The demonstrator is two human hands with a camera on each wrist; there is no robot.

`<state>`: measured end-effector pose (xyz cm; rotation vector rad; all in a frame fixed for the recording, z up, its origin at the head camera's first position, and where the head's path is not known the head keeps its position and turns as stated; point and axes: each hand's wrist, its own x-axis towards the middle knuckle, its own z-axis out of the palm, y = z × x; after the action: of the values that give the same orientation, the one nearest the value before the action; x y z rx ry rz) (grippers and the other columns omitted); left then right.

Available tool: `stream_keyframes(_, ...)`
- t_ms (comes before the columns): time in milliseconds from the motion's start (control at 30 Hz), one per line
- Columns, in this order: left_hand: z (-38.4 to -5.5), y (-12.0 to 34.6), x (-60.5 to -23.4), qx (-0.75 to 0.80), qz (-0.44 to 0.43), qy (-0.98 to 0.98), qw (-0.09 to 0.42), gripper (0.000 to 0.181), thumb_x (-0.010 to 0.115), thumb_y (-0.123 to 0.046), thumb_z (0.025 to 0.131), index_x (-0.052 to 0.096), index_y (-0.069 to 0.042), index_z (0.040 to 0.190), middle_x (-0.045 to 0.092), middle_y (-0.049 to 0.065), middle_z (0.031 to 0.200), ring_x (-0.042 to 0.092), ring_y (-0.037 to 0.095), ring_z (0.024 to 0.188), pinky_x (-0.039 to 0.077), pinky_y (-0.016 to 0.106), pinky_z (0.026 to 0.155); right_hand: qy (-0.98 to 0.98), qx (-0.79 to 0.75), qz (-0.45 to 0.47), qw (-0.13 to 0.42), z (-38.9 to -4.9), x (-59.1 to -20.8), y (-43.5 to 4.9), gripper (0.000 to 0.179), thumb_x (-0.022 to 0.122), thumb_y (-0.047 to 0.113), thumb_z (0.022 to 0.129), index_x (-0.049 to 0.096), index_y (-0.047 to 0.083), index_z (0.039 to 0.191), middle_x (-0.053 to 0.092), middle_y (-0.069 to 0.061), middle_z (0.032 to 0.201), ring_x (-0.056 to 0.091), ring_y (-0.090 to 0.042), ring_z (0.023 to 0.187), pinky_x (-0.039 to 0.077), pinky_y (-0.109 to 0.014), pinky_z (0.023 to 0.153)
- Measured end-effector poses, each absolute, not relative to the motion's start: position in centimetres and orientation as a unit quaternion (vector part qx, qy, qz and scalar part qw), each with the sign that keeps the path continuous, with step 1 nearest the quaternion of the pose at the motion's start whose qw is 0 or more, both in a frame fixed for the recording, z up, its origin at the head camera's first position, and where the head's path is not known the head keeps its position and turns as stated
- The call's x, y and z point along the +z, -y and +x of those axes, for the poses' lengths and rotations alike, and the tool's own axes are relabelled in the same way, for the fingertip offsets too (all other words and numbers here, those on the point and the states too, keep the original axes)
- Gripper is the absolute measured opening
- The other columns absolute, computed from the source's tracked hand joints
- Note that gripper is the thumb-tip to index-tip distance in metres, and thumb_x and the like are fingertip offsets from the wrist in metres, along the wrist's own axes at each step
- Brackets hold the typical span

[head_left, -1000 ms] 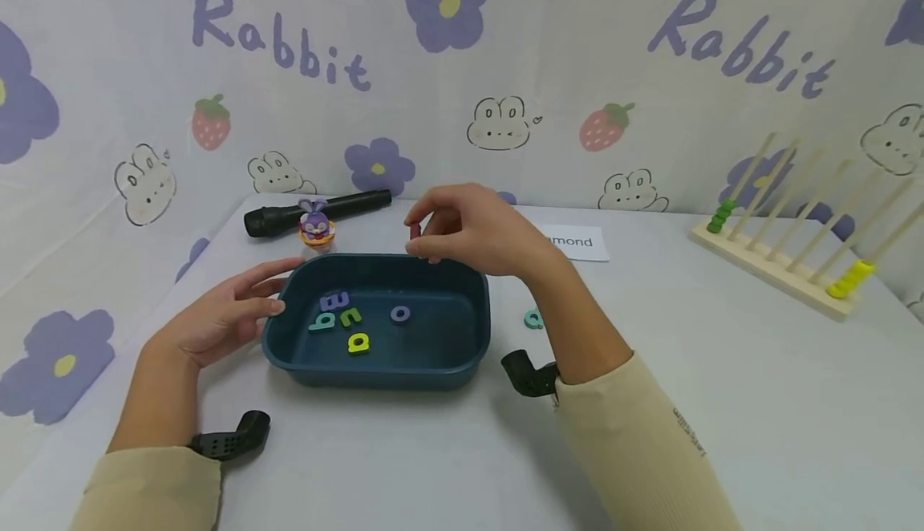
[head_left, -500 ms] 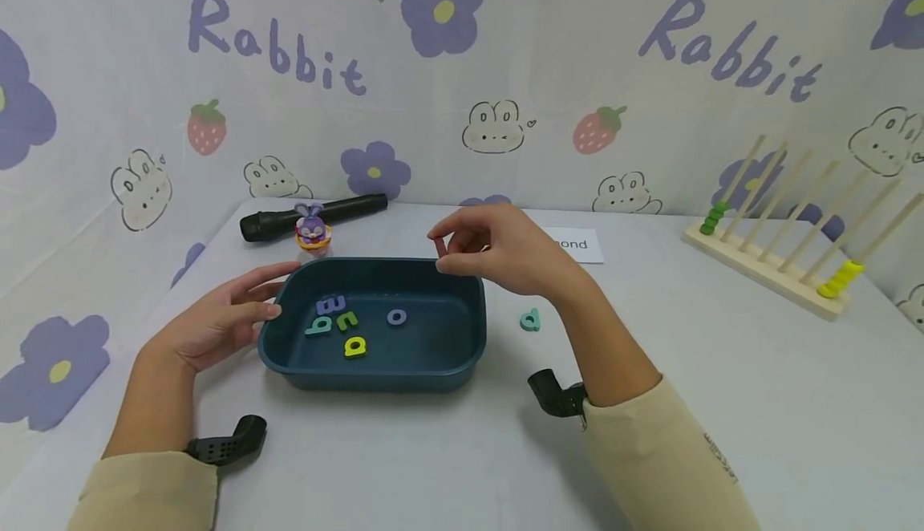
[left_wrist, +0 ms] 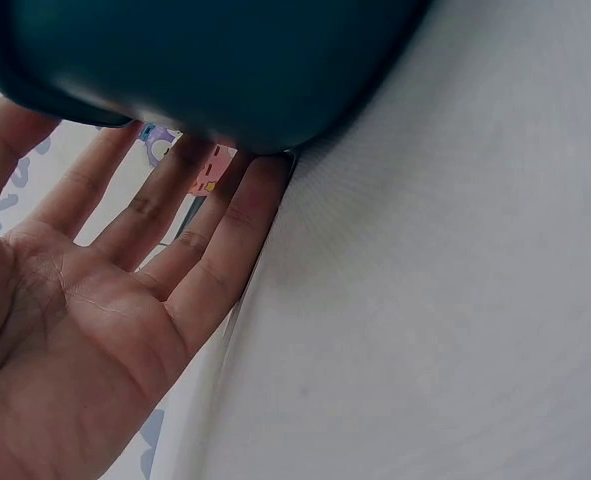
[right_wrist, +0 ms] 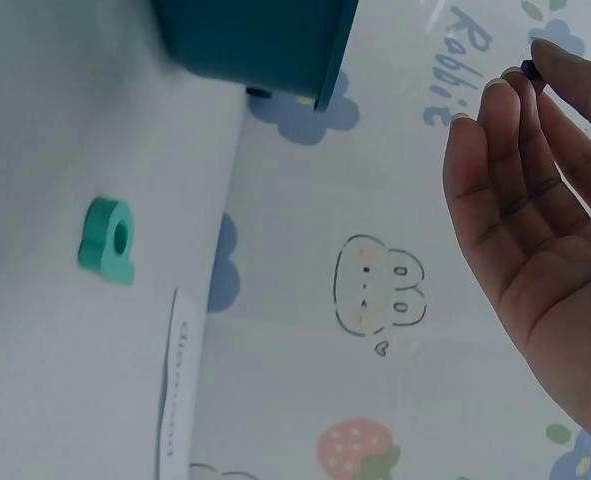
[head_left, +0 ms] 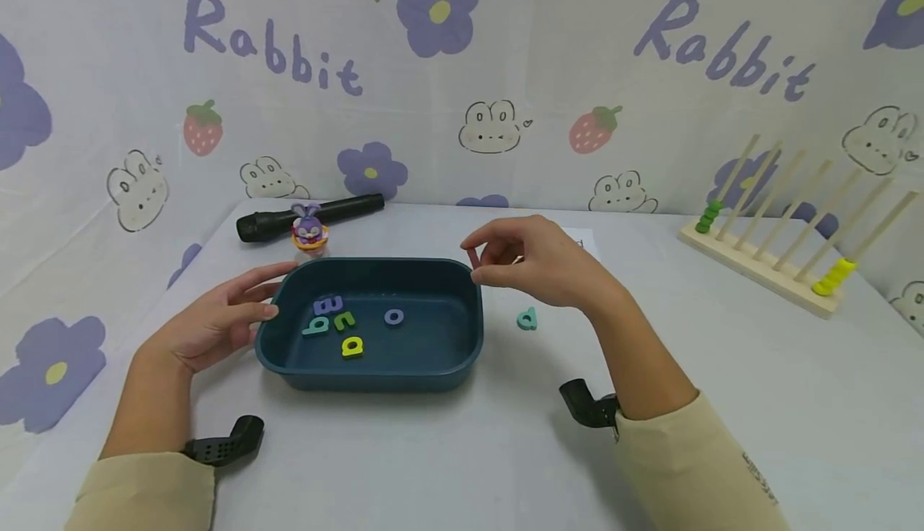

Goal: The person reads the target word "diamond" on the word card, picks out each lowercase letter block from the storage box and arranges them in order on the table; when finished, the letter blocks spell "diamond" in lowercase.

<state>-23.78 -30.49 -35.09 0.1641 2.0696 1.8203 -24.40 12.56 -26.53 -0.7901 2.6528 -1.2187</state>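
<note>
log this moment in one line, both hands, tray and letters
left hand: touches tray | right hand: pinches red piece | five letters: inside tray | teal letter: beside tray

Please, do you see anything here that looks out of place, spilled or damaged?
Nothing looks spilled or damaged. One teal letter lies alone on the table, right of the blue bin, while five letters lie inside it. It may be deliberate, since the right hand also holds a small reddish piece.
</note>
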Motion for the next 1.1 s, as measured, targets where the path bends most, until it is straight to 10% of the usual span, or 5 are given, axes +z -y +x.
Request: stream_keyframes(1100,-24.4,30.8,-35.6,0.640,0.062,-0.741,0.194,0.066,0.060,-0.017,0.103,0.032,-0.028,0.162,0.025,0.013,0.167,0.061,0.006,0.124,0.058,0.031,0.096,-0.919,-0.325,-0.172,0.144,-25.4,-30.1,-18.7,0.029,0.074,0.016,0.092,0.070,0.009,0.119,0.072,-0.003,0.092,0.065,-0.020,0.090,0.050,-0.035,0.084)
